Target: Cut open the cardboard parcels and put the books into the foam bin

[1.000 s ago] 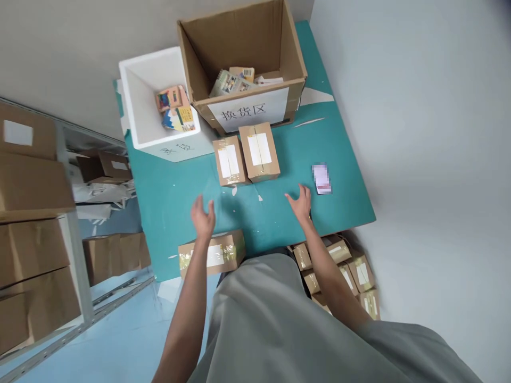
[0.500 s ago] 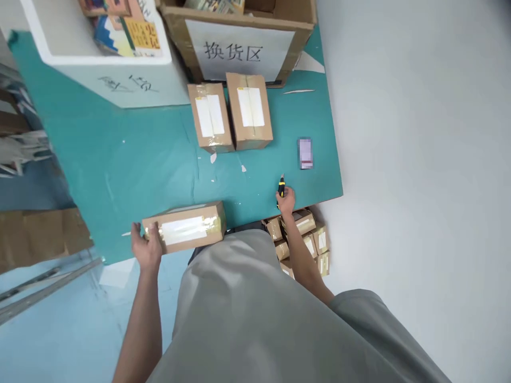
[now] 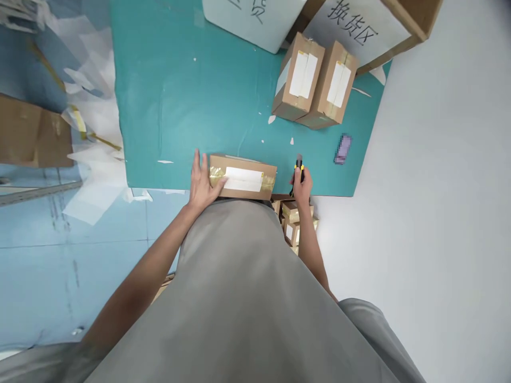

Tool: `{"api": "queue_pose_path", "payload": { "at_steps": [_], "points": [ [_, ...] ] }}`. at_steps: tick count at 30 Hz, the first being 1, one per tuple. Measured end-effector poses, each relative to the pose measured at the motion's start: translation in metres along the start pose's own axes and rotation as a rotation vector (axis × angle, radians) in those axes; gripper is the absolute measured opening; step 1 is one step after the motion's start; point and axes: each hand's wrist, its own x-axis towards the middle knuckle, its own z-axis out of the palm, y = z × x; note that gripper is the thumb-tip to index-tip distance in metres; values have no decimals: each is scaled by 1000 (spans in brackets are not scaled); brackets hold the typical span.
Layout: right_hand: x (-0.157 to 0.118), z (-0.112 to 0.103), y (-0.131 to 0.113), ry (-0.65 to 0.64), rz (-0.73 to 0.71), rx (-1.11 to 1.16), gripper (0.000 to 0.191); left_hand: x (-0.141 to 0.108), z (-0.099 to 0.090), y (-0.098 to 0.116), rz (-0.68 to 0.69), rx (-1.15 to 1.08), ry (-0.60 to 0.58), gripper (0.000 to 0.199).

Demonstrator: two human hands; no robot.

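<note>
A long brown cardboard box [image 3: 217, 189] with a white label and clear tape at its ends lies at the table's near edge, against my body. My left hand [image 3: 202, 183] rests at its left end, fingers stretched and apart, thumb lying over the top face. To the right of the box, my right hand [image 3: 303, 185] is closed around a black and yellow utility knife [image 3: 297, 175], its tip pointing away from me. A small gap separates the knife from the box.
Two taped cardboard boxes [image 3: 291, 103] [image 3: 329, 111] stand side by side farther back. Behind them are a white bin [image 3: 243, 24] and a large labelled carton [image 3: 415, 40]. A blurred phone-like object [image 3: 342, 149] lies on the green table [image 3: 179, 106]. Small cartons [image 3: 292, 232] sit below the edge.
The long box now lies level along the table edge, and my left hand has loosened from gripping its end to lying against it. The knife stays in my right hand. The view has shifted left.
</note>
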Motion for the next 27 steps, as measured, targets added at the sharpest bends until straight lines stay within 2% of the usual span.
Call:
{"api": "queue_pose_path", "payload": {
  "at_steps": [4,7,12,16,27],
  "points": [
    [-21,6,-60,-205,-208,-260,67,2,-15,-13,128,-26,-142,96],
    [-33,24,-101,-365,-391,-435,62,5,-17,-22,150,-84,-208,101],
    [-47,58,-149,-545,-498,-728,57,7,-12,-30,147,-171,-245,107],
    [-51,69,-167,-584,-506,-843,57,7,-10,-31,142,-215,-253,105],
    [-49,75,-184,-625,-521,-922,58,10,-12,-40,137,-258,-260,105]
  ]
}}
